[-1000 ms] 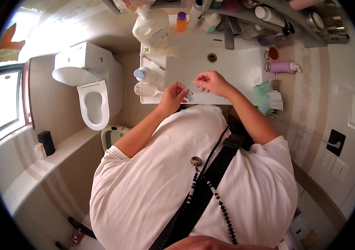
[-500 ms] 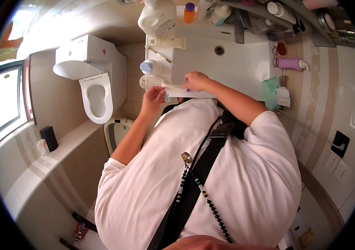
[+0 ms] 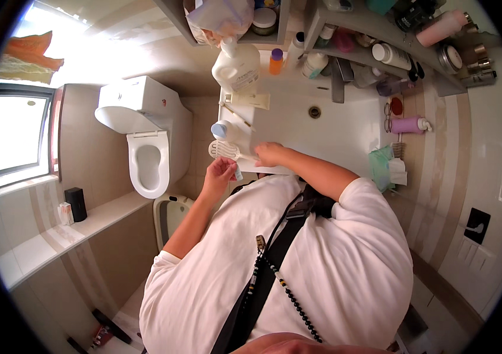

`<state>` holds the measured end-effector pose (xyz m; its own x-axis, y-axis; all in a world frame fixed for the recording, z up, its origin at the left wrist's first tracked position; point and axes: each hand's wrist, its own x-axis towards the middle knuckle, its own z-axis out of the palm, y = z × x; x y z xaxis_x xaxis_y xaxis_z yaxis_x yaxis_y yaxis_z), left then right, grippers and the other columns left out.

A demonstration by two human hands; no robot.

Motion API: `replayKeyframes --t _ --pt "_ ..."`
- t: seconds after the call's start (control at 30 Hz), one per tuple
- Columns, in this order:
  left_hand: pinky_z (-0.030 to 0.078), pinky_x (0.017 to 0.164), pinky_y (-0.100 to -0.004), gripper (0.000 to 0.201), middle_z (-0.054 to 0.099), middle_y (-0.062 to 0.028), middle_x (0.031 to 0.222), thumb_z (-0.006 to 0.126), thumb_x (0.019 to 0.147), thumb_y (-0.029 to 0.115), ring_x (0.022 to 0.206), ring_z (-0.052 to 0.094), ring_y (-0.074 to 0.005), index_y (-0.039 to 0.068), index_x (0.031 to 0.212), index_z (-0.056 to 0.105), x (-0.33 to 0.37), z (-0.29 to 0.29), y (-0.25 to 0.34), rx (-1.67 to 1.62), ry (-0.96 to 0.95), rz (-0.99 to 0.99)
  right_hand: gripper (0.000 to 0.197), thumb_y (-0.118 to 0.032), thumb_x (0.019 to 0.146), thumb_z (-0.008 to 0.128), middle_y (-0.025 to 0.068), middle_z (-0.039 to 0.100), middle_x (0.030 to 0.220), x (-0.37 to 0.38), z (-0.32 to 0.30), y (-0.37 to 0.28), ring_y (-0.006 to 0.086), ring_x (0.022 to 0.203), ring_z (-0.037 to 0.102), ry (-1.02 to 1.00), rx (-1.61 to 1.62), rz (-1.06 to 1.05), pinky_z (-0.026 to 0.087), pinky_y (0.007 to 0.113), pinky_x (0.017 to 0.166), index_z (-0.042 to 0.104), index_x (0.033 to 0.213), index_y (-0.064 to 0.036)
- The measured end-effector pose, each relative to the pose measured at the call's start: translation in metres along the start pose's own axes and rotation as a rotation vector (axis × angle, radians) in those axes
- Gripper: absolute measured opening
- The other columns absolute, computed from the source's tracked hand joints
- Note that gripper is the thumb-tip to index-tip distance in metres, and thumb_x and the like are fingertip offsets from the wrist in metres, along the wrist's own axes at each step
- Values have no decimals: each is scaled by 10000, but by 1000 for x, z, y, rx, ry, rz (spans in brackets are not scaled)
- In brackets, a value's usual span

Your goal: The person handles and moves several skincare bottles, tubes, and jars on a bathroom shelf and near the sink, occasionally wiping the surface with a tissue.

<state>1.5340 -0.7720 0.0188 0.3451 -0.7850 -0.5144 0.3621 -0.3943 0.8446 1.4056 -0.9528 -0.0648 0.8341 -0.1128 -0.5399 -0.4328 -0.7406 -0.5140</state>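
Observation:
My left hand (image 3: 222, 170) is at the sink's front left corner, its fingers closed around a small pale-blue and white packet or tube (image 3: 238, 173). Just beyond it, a white vented hairbrush (image 3: 224, 149) lies on the sink's left ledge, its handle pointing right. At the handle's end is my right hand (image 3: 270, 154), fingers bent together over the front rim; what they hold, if anything, is hidden. A white bottle with a blue cap (image 3: 221, 130) stands behind the brush. Farther back on the ledge lie a thin stick-like brush (image 3: 236, 115) and a cream tube (image 3: 254, 101).
The white sink (image 3: 322, 138) has a grey tap (image 3: 338, 82) at the back. A large pump bottle (image 3: 236, 68) and an orange bottle (image 3: 276, 62) stand behind. On the right are a purple bottle (image 3: 407, 125) and a green tissue pack (image 3: 381, 165). A toilet (image 3: 148, 168) stands left.
The view has tipped upward, showing more of the shelves. My right hand has moved left and closer to the hairbrush handle. My left hand still holds the small packet or tube.

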Motion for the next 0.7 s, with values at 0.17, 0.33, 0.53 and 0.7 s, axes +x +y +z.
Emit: replayKeyframes --t 0.17,0.33,0.53,0.7 --pt "514 634 -242 100 602 24 794 635 914 142 680 581 -59 93 918 548 -9 -4 4 -88 29 12 490 -428 811 680 170 652 1084 2 -24 14 317 1013 619 -112 56 0 502 410 842 638 1093 -30" --pt "530 622 -250 139 590 15 779 637 910 135 659 590 -74 94 899 505 -14 -14 -3 -202 123 81 501 -427 818 674 196 651 1087 -19 -62 25 322 1010 624 72 102 79 489 381 878 637 1108 -20" --pt "539 619 -259 163 606 9 786 653 903 185 660 608 -84 111 904 508 -18 -26 -6 -231 201 79 485 -436 799 689 194 662 1054 -21 -65 40 323 1004 631 2 94 129 495 389 875 656 1068 -34" --pt "539 618 -257 155 593 17 780 638 915 200 653 605 -84 120 905 505 -21 -17 1 -263 258 55 463 -432 801 689 185 674 998 -17 -63 55 315 932 650 81 105 80 505 391 838 662 1039 -37"
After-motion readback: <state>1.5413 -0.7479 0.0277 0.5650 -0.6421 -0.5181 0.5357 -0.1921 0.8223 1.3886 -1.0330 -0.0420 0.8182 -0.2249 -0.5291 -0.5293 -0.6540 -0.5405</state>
